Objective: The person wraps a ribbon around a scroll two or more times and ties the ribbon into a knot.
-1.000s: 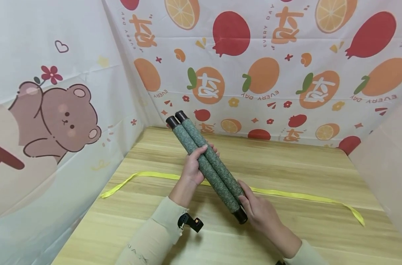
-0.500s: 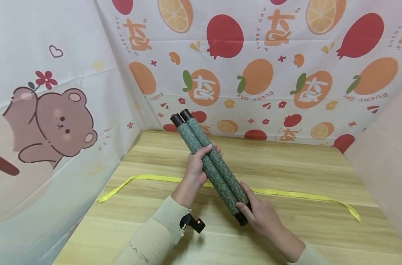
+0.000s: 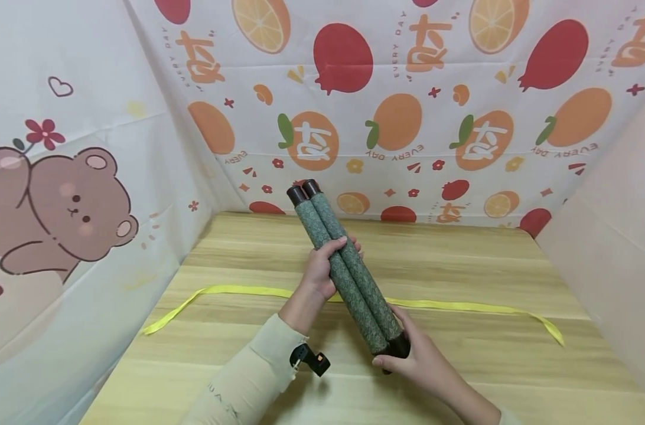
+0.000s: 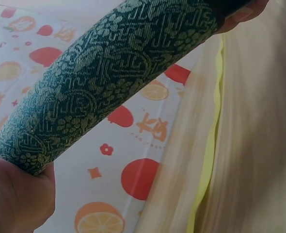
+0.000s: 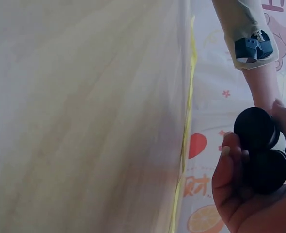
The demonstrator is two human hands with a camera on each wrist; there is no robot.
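Observation:
A scroll (image 3: pixel 348 277) is rolled into two thick rolls side by side, covered in green patterned fabric with dark end caps. It slants above the table in the head view, its far end up and to the left. My left hand (image 3: pixel 325 265) grips it around the middle, thumb across the front. At the near end, my right hand (image 3: pixel 413 351) holds the capped ends between thumb and fingers. Two round black end caps (image 5: pixel 255 128) show inside that hand in the right wrist view. The fabric pattern of the scroll (image 4: pixel 104 73) fills much of the left wrist view.
A long yellow ribbon (image 3: pixel 461 306) lies across the wooden table (image 3: pixel 221 354), passing behind the scroll and hands. Printed cloth walls stand at the back (image 3: pixel 397 65) and left (image 3: pixel 158 147), with a pale wall (image 3: pixel 615 224) at the right.
The right hand has slid down to the scroll's near end and now wraps the dark caps. The scroll has turned slightly more upright; the left hand keeps its grip. The head view has shifted.

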